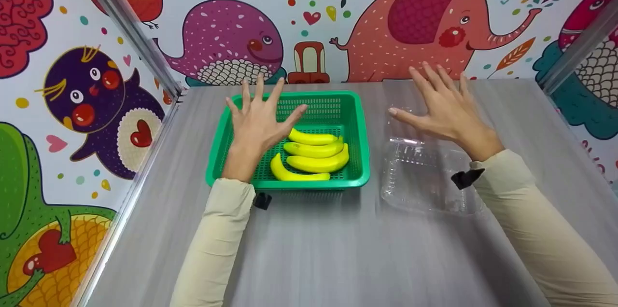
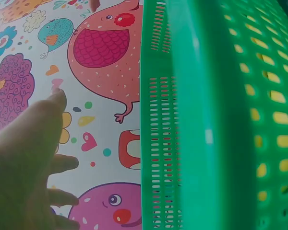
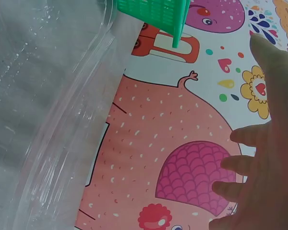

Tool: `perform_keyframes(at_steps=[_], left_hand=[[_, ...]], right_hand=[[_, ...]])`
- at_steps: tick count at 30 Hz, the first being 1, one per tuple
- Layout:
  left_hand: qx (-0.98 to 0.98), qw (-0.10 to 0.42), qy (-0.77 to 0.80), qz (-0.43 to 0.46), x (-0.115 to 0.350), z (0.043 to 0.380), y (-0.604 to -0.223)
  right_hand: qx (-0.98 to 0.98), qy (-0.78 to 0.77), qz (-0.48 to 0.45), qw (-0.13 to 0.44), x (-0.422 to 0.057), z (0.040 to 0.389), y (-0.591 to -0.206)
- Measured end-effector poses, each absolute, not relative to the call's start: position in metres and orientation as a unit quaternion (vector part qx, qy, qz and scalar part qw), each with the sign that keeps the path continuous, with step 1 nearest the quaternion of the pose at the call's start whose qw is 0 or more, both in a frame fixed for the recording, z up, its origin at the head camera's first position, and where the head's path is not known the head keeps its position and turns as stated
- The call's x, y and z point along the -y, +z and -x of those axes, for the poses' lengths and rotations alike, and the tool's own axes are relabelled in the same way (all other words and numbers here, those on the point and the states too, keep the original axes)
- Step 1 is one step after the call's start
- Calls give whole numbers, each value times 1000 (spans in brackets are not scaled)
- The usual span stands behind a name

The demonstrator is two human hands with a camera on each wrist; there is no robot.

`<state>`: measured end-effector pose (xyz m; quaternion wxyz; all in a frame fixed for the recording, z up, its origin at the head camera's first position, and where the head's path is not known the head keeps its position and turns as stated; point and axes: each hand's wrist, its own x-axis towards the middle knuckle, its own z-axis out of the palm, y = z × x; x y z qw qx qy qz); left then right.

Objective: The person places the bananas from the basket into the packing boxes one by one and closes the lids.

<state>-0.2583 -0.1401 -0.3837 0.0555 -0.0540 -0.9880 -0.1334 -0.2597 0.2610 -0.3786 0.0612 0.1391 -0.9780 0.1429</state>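
My left hand (image 1: 259,126) is spread above the left part of a green plastic basket (image 1: 359,152), fingers straight and holding nothing. Inside the basket lie several yellow bananas (image 1: 316,164), to the right of that wrist. Over on the right, my right hand (image 1: 444,111) hovers with fingers spread above a clear plastic container (image 1: 420,181), which stands on the table beside the basket. In the left wrist view, the left hand (image 2: 33,158) appears apart from the basket wall (image 2: 197,124). The right wrist view has the right hand (image 3: 269,148) apart from the clear container (image 3: 48,110).
The grey table (image 1: 309,249) runs up to a back wall (image 1: 381,17) printed with cartoon animals. A printed side panel (image 1: 91,152) stands on the left, with metal frame posts (image 1: 130,27) at the corners. Each wrist carries a small black mount (image 1: 262,201).
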Motion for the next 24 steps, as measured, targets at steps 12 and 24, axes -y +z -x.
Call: perform_keyframes(at_steps=[12,24], left_hand=[[984,98,-137,49,150,249,-382],[981,122,-148,39,160,238,-383]], right_hand=[[967,154,-173,106,-248,255,-379],[954,164,-208,138,-235,248,-381]])
